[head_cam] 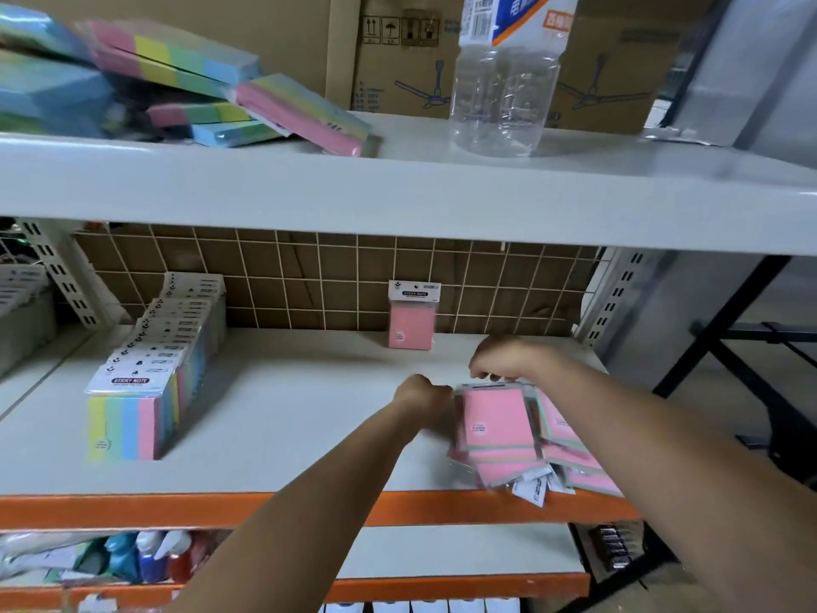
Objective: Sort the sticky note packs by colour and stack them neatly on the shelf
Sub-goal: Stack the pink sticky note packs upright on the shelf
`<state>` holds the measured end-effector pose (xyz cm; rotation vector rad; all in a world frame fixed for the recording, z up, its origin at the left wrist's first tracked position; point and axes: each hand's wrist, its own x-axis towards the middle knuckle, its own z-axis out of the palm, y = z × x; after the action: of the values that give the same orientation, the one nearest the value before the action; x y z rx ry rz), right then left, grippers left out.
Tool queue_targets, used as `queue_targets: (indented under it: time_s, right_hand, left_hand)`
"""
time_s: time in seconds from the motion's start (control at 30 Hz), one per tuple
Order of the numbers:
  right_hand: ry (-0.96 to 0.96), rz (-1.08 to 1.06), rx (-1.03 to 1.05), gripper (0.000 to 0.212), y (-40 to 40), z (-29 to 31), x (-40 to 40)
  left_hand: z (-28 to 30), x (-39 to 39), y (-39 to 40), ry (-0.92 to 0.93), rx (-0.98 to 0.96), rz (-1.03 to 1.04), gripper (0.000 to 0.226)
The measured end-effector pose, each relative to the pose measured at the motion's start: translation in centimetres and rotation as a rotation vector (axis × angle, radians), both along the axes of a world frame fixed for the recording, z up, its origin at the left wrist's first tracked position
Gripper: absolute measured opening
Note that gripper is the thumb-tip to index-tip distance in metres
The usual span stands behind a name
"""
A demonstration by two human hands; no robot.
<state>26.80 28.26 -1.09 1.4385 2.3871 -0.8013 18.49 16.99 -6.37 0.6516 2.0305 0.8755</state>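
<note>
On the middle shelf (283, 418), both hands work at a loose heap of pink sticky note packs (495, 431) near the front right edge. My left hand (420, 398) presses against the left side of the top pink pack. My right hand (508, 358) pinches that pack's upper edge from above. One pink pack (411, 316) stands upright against the wire grid at the back. A neat row of multicolour packs (150, 373) stands at the shelf's left. More multicolour packs (177, 77) lie jumbled on the upper shelf's left.
A clear plastic bottle (504, 77) stands on the upper shelf, with cardboard boxes (406, 59) behind it. The shelf's front edge is an orange beam (177, 508). Spray bottles (150, 555) sit on the shelf below. A dark metal frame (751, 347) stands at the right.
</note>
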Motion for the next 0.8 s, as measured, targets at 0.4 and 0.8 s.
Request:
queue_targets:
  time_s: [0.4, 0.8]
  right_hand:
    - [-0.04, -0.112, 0.099, 0.03, -2.2, 3.1, 3.2]
    - [-0.072, -0.223, 0.087, 0.033, -3.5, 2.8, 3.4]
  left_hand:
    - [1.2, 3.4, -2.3, -0.017, 0.067, 0.036, 0.027]
    - [0.5, 4.6, -2.2, -0.007, -0.005, -0.055, 0.071]
